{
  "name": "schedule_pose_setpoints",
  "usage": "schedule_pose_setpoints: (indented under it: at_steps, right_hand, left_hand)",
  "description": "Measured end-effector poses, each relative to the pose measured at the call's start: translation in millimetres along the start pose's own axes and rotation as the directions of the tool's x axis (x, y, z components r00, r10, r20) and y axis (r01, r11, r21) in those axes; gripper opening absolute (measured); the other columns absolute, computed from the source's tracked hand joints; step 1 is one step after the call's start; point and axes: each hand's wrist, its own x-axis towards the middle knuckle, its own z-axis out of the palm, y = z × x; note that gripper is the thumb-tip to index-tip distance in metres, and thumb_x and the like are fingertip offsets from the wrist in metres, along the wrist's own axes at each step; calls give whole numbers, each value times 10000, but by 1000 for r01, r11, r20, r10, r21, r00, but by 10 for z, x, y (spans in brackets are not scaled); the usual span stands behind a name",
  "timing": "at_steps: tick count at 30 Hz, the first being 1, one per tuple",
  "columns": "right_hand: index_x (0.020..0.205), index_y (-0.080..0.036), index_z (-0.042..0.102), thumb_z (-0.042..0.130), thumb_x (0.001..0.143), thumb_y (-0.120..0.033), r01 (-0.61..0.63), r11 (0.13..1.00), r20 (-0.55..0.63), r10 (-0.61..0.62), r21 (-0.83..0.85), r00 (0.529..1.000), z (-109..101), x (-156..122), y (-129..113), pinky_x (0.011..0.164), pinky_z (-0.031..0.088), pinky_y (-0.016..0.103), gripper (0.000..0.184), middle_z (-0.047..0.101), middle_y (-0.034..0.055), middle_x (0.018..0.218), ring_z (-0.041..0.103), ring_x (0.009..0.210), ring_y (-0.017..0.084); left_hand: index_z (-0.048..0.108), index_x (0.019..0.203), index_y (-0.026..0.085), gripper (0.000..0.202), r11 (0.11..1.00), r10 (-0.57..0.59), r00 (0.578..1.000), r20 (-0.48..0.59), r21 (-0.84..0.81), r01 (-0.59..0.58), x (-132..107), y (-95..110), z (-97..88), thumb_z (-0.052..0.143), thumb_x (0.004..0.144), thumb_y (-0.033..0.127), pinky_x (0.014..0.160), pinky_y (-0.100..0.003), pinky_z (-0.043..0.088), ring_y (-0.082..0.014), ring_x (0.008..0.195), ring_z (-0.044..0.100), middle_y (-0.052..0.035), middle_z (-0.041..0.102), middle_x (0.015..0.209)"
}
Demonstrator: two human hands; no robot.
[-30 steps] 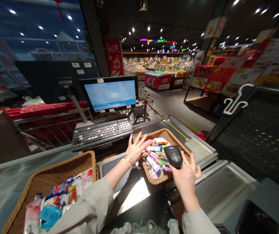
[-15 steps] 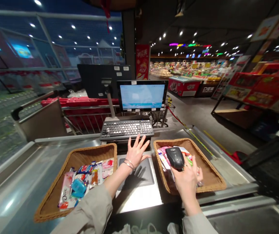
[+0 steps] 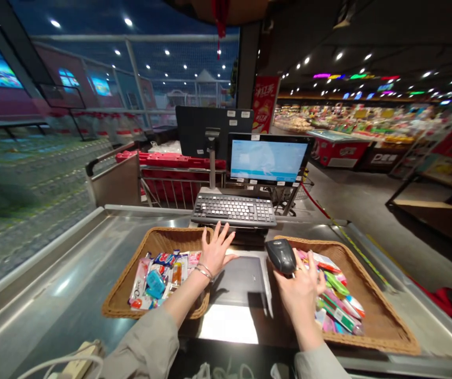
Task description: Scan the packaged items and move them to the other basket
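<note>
My right hand [image 3: 302, 292] is wrapped round a black handheld barcode scanner [image 3: 281, 256], held over the left side of the right wicker basket [image 3: 379, 295]. Packaged goods [image 3: 338, 302] in bright wrappers lie in that basket, partly hidden by the hand. My left hand [image 3: 214, 250] is empty, its fingers spread, above the right edge of the left wicker basket [image 3: 125, 284]. Inside this basket are several packets, among them a pink and white Dove packet [image 3: 139, 279] and a blue packet [image 3: 155, 284]. Between the baskets a grey flat panel [image 3: 245, 279] is set in the counter.
A black keyboard [image 3: 233, 209] stands at the counter's back edge, below a lit monitor [image 3: 267, 160]. A second screen [image 3: 194, 131] shows its dark back. Behind them is a metal cart [image 3: 174, 184]. A white cable [image 3: 63, 360] lies at the front left.
My view has swung left, so the scene sits further right. The scanner has shifted towards the right basket's left rim, and more packets show. My left hand stays spread.
</note>
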Motion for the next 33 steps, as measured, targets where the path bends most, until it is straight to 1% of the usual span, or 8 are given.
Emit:
schedule_pose_setpoints:
  at_steps: [3,6,11,14,19,25,28,33]
  right_hand:
    - [1009,-207,711,459,817,-609,43,999,34,-43,13,998,95,-33,-51,1073,180,531,512,674,129,1219,426,1323,337]
    - [1010,-209,715,476,809,-578,71,997,66,-73,18,995,183,-65,-122,1077,171,532,483,683,129,1197,422,1328,338]
    - [1001,-192,715,464,807,-525,104,994,150,-107,31,983,273,-111,-288,1076,171,538,460,678,137,1198,393,1344,334]
    - [995,-204,706,472,805,-490,122,991,171,-131,63,977,303,-140,-394,1075,175,544,415,668,122,1226,372,1364,321]
    - [973,-212,702,475,800,-477,165,981,195,-182,97,964,379,-177,-521,1068,196,554,389,665,104,1238,346,1377,324]
    - [949,-212,711,477,794,-461,189,976,238,-211,113,948,430,-217,-618,1078,187,559,375,665,105,1242,346,1382,324]
    - [953,-214,718,470,800,-469,196,975,261,-218,108,940,439,-243,-631,1079,185,560,387,666,103,1243,351,1381,323]
    - [956,-217,718,477,799,-499,215,970,239,-236,111,942,492,-276,-587,1086,182,554,403,671,86,1245,348,1389,314]
  left_hand:
    - [491,1429,267,688,999,-42,999,30,21,41,-132,-120,-14,592,844,616,1184,-649,59,-350,1473,267,-128,368,1561]
    - [474,1442,280,672,994,-101,989,106,45,97,-269,-238,-39,564,864,610,1182,-652,81,-344,1484,238,-113,350,1573]
    - [452,1457,300,684,975,-218,948,232,87,203,-488,-441,-104,556,861,619,1183,-659,102,-338,1503,174,-76,300,1600]
    - [454,1457,284,690,961,-275,923,270,102,256,-613,-577,-147,558,862,617,1176,-673,113,-343,1500,185,-84,282,1605]
    - [461,1451,280,640,935,-354,886,300,139,327,-812,-809,-195,579,880,546,1167,-686,103,-340,1498,194,-86,272,1607]
    - [468,1444,283,622,921,-388,857,338,157,356,-1005,-1037,-177,612,873,483,1166,-686,96,-347,1500,178,-99,289,1603]
    - [473,1438,285,624,925,-381,842,383,163,344,-1061,-1119,-147,640,859,447,1162,-696,102,-352,1500,175,-93,278,1609]
    - [497,1415,306,648,937,-350,823,447,175,303,-1091,-1224,-63,711,812,410,1157,-700,105,-352,1501,172,-98,268,1613]
